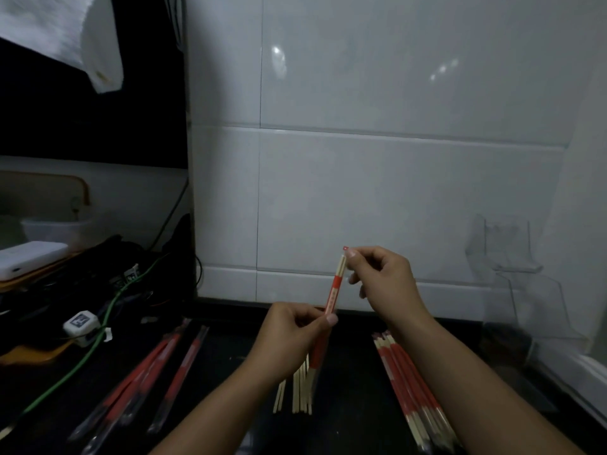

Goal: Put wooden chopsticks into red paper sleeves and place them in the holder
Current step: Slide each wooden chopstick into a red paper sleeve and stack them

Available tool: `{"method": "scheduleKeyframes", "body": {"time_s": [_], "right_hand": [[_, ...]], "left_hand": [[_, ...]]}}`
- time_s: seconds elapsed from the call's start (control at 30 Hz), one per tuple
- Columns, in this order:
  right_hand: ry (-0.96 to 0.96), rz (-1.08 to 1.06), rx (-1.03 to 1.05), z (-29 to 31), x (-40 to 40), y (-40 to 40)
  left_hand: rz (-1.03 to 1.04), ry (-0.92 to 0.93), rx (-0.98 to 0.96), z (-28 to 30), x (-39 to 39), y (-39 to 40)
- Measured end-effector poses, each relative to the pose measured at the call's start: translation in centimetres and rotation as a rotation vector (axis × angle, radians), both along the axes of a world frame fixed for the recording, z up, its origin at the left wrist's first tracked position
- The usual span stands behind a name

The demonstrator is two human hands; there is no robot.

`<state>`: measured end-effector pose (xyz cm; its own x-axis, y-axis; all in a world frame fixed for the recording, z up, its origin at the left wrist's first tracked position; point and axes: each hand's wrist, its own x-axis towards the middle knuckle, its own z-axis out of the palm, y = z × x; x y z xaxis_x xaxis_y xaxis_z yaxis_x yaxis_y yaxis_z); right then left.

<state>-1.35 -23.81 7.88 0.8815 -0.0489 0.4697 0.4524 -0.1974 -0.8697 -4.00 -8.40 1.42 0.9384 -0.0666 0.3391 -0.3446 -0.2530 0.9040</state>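
Observation:
A pair of wooden chopsticks in a red paper sleeve (333,295) stands nearly upright above the dark counter. My left hand (289,336) pinches the sleeve at its middle. My right hand (381,277) pinches the bare wooden tops sticking out of the sleeve. Several bare wooden chopsticks (300,392) lie on the counter below my left hand. Several sleeved pairs (407,389) lie in a pile under my right forearm. Empty red sleeves (157,366) lie at the left. A clear plastic holder (512,254) stands at the right against the wall.
White tiled wall (361,192) runs close behind the counter. At the left sit a white adapter (81,325), a green cable (98,349), tangled dark wires and a white box (29,257). A white cloth (65,34) hangs at the upper left.

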Motion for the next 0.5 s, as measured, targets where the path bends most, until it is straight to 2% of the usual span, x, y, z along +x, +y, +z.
{"method": "scheduleKeyframes", "body": {"time_s": [0.1, 0.17, 0.3, 0.37, 0.5], "right_hand": [[0.166, 0.14, -0.098, -1.6, -0.1, 0.1], [0.183, 0.187, -0.125, -2.9, -0.2, 0.0], [0.19, 0.08, -0.121, -3.9, 0.6, -0.7], [0.201, -0.008, -0.149, -4.1, 1.7, -2.1], [0.292, -0.222, -0.603, -6.3, 4.3, -6.7]], "left_hand": [[0.005, 0.008, -0.077, -0.1, 0.5, -0.6], [0.005, 0.008, -0.086, -0.1, 0.7, -0.9], [-0.042, 0.041, -0.001, -1.2, 0.7, -1.0], [0.044, 0.036, 0.092, -2.4, 1.1, -0.2], [0.316, 0.034, 0.213, -4.3, 2.1, 2.9]]}}
